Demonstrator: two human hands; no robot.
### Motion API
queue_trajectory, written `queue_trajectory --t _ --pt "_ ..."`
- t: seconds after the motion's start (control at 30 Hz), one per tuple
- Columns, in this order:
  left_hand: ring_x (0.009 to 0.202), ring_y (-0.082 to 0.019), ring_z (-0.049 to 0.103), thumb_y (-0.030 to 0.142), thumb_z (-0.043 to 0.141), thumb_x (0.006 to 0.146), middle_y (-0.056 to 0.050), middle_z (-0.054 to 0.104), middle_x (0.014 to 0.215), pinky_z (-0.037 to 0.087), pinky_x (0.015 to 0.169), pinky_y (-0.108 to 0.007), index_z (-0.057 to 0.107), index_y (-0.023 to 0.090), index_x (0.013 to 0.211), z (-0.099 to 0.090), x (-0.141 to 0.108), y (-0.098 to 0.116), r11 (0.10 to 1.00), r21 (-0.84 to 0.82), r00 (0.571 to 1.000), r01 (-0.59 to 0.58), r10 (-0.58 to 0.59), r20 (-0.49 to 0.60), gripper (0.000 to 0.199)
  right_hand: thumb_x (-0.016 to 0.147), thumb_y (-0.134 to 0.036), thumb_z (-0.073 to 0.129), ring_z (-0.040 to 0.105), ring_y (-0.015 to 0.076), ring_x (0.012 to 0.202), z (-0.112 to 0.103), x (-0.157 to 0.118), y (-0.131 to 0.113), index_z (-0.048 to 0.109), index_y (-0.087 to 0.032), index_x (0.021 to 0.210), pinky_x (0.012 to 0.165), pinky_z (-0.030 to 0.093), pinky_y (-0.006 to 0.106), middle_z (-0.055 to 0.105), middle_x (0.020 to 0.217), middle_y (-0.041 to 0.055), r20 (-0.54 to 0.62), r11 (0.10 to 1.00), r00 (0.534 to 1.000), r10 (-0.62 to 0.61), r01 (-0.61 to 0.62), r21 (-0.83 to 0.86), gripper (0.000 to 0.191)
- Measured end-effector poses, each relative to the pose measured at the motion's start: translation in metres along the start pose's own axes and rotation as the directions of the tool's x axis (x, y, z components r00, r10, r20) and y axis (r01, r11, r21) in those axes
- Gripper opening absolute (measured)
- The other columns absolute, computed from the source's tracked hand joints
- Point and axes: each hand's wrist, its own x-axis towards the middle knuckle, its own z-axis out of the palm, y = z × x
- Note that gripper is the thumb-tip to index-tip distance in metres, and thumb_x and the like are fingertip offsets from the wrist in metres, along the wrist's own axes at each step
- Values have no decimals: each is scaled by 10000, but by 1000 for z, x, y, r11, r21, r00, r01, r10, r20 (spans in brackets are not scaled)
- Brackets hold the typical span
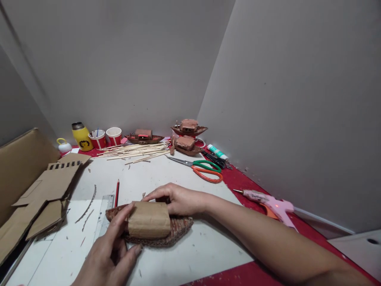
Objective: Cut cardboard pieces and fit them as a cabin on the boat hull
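Note:
A brown cardboard model boat point(180, 230) lies on the white board in front of me, bearing a curved tan cardboard roof point(149, 220) over its middle. My left hand point(110, 246) grips the boat's left part, with a finger along the roof's left edge and the thumb low on the near side. From behind, my right hand point(178, 200) reaches to the far side of the roof, its fingers bent around the roof's far edge. Some of those fingertips are hidden behind the roof.
Cut cardboard point(47, 186) lies left, beside a ruler point(104, 214) and pencil point(117, 192). Scissors point(205, 169), thin sticks point(137, 151) and finished boats point(144, 137) are farther back. A pink glue gun point(268, 202) rests right. Paper cups point(114, 136) and a yellow bottle point(81, 137) stand by the wall.

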Motion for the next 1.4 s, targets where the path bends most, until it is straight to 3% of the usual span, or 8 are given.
queue_trajectory --t 0.53,0.73,0.9,1.07,1.23,1.3,1.37,1.4 --pt "434 -121 520 281 501 916 78 514 525 433 435 -206 273 237 1470 1 0 2 999 -33 999 -11 12 31 601 819 -87 615 642 165 1034 1 1 4 647 -180 1259 899 473 245 705 1170 45 7 1000 1000 -16 15 25 450" --pt "447 -141 537 270 564 873 56 556 543 495 456 -236 359 267 1455 -2 2 2 999 -34 1000 -24 24 -5 617 814 -84 609 638 167 1013 0 1 4 638 -155 1266 884 470 250 702 1167 61 11 999 1000 -14 14 29 458" --pt "467 -136 552 258 566 871 11 642 665 504 457 -231 380 274 1446 -1 2 0 999 -34 999 -34 33 -41 605 805 -89 599 633 146 909 0 0 0 647 -151 1252 806 470 223 709 1112 45 27 999 999 24 -25 34 454" --pt "442 -126 526 248 528 898 48 562 567 490 452 -222 368 226 1439 -1 2 0 997 -42 997 -58 56 -47 565 779 -93 615 610 146 861 -2 -1 -3 614 -183 1298 764 468 223 695 1044 32 39 995 994 103 -102 -23 526" --pt "454 -112 527 261 496 918 63 544 570 471 463 -202 329 224 1439 -2 2 2 998 -9 997 -64 64 -37 548 724 -132 694 598 126 743 -24 -8 -13 528 -167 1387 660 472 200 686 943 30 147 977 968 204 -192 -93 684" --pt "463 -106 531 259 502 916 66 551 580 465 467 -192 324 238 1435 -2 2 2 999 6 998 -53 53 -44 549 712 -192 738 632 136 750 -42 -12 -15 583 -174 1336 656 490 199 712 929 28 82 969 971 223 -212 -127 643" --pt "464 -104 529 259 511 914 69 549 578 462 467 -187 329 238 1431 -2 2 2 999 8 997 -49 49 -57 549 746 -265 725 660 161 772 -61 -15 -11 665 -183 1222 688 511 228 731 903 30 -182 940 952 246 -280 -195 487" --pt "463 -103 528 262 511 914 69 547 577 463 467 -187 332 234 1431 -2 2 1 999 4 996 -51 51 -67 548 803 -288 662 662 179 814 -71 -17 -7 668 -164 1199 722 514 257 728 952 56 -327 920 912 247 -327 -218 415"
